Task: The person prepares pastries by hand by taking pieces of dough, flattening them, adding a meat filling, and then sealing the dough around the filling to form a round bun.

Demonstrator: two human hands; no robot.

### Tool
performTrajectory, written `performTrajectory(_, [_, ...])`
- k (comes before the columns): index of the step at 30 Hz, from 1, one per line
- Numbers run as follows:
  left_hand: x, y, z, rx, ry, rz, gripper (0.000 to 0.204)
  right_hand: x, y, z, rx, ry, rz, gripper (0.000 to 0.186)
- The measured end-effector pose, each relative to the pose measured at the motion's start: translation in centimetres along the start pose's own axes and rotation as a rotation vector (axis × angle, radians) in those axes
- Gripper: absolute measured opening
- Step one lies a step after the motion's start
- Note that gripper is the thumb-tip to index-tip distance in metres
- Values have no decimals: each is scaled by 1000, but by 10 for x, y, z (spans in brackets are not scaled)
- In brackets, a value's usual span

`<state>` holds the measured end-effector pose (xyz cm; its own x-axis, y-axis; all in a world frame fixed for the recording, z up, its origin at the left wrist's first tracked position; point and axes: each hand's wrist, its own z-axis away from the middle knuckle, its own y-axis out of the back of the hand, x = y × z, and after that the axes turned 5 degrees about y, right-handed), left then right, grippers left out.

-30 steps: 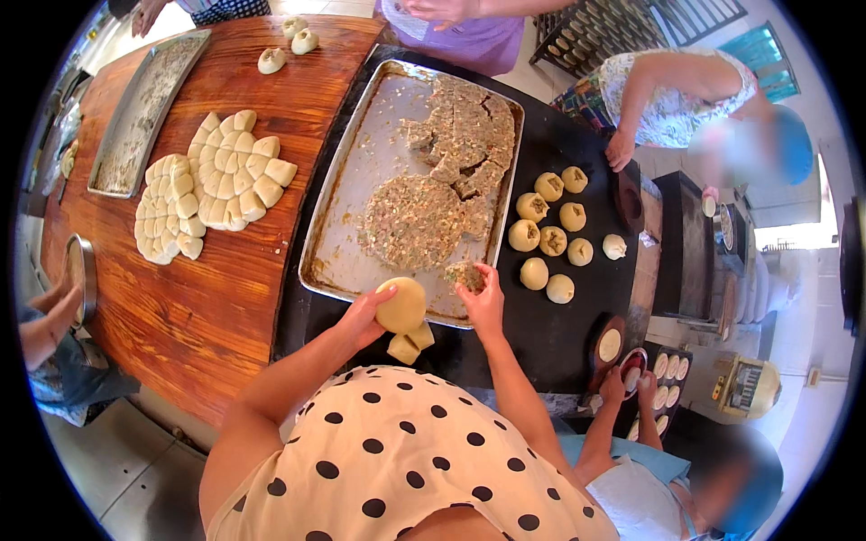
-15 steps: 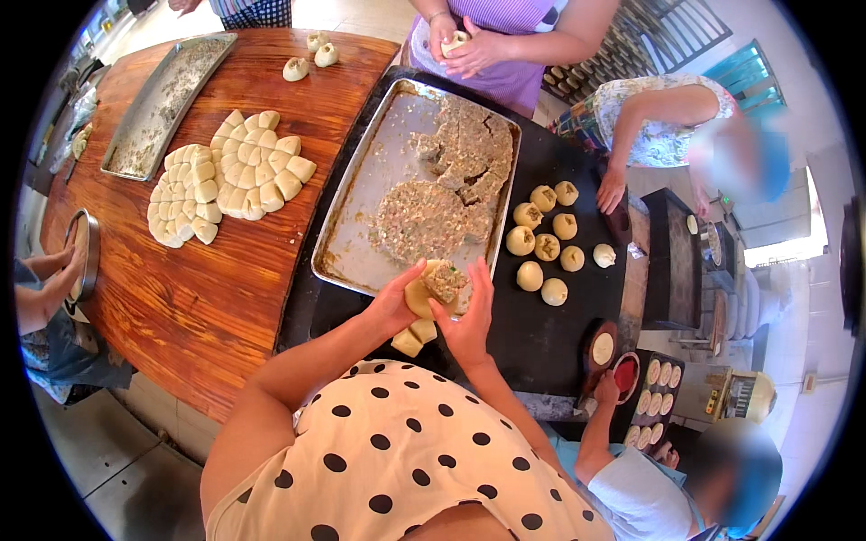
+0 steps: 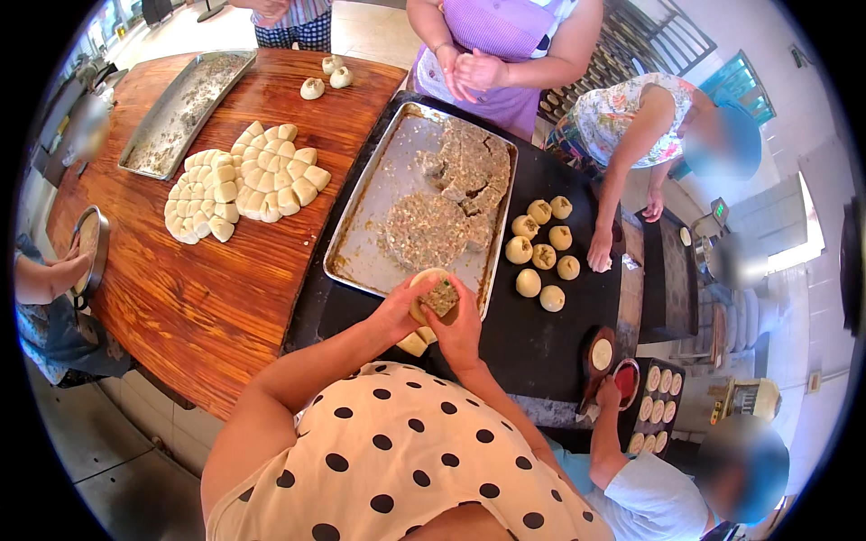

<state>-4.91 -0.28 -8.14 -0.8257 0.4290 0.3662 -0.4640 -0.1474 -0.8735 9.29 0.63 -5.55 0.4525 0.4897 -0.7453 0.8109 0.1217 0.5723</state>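
My left hand [image 3: 402,308] cups a round of pale dough [image 3: 428,274] from the left, fingers curled along its edge. On the other side my right hand [image 3: 464,323] wraps the same dough, its fingers bent over the rim. A lump of speckled filling [image 3: 440,298] with a green fleck sits in the middle of the dough. Just beyond my hands lies a metal tray [image 3: 359,225], holding a broad mass of the same filling [image 3: 424,236]. A few cut dough pieces [image 3: 417,342] lie below my hands, partly hidden by them.
Several filled buns [image 3: 528,283] stand on the black tabletop to the right. Portioned dough [image 3: 271,171] and a long tray [image 3: 185,113] rest on the wooden table at left. Co-workers stand around; one person's hand [image 3: 601,252] reaches onto the black table. At lower right is a tray of round pastries [image 3: 651,410].
My right hand's fingers have folded in around the dough, and its edges now stand up about the filling. At right a co-worker's hand has moved to where a lone bun stood.
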Motion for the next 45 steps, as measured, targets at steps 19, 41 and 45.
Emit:
performTrajectory(19, [-14,-31,23,-89,39,-117,37,-14,-5,-1,261,-512,-1169,49])
performTrajectory(41, [-4,-4,-28,-302,348,-96,54,7,-11,3,564,-555,-1156,30])
performTrajectory(45, [27,-43,10,-148,361,-90,67,-1,2,-2,606,-634,-1502,27])
